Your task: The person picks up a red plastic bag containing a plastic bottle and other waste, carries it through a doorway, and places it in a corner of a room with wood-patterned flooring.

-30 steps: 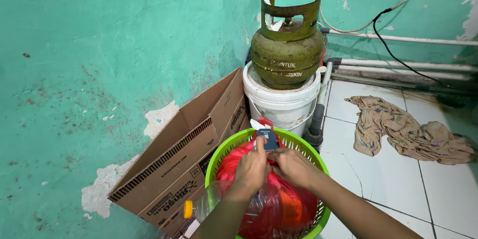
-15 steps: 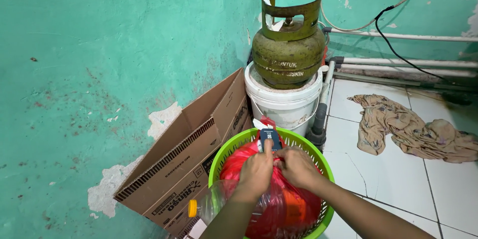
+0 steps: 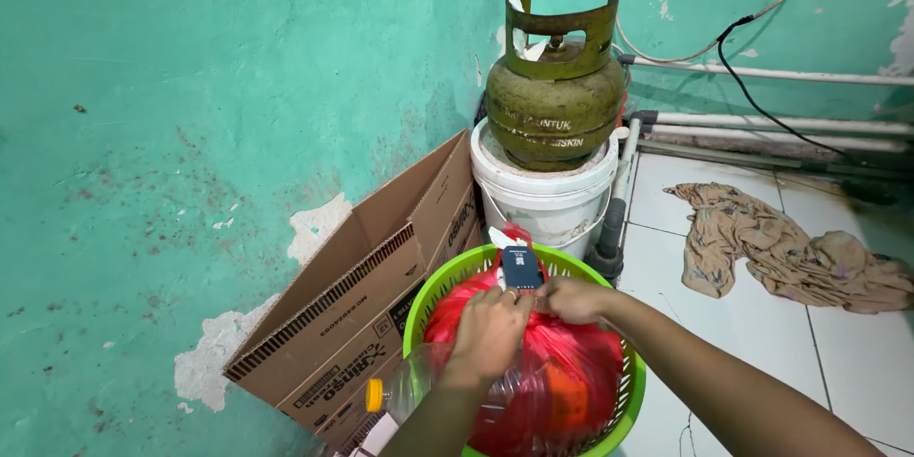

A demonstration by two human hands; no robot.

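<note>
We are looking down into a corner where a peeling turquoise wall (image 3: 190,133) is filling the whole nine o'clock side and a white tiled floor (image 3: 762,324) is spreading out toward three o'clock. A flattened cardboard box (image 3: 371,295) is leaning against the wall at about eight o'clock. At twelve o'clock a white bucket (image 3: 547,195) is standing in the corner, and a green gas cylinder (image 3: 555,100) is sitting on top of it. A crumpled beige rag (image 3: 781,248) is lying on the tiles at three o'clock, well apart from everything else.

At six o'clock a green plastic basket (image 3: 447,276) is standing just beside the box and close in front of the bucket. A red plastic bag (image 3: 562,371) is filling it, bulging above the rim. A clear plastic bottle with a yellow cap (image 3: 405,390) is lying against the basket's seven o'clock side.

Our left hand (image 3: 490,328) is curling closed over the gathered top of the bag, and our right hand (image 3: 571,300) is pinching the same bunched plastic from the other side, the two hands touching. A small dark blue packet (image 3: 521,268) is sticking up just beyond our fingertips, at the twelve o'clock edge of the bag; we cannot tell whether either hand is holding it.
</note>
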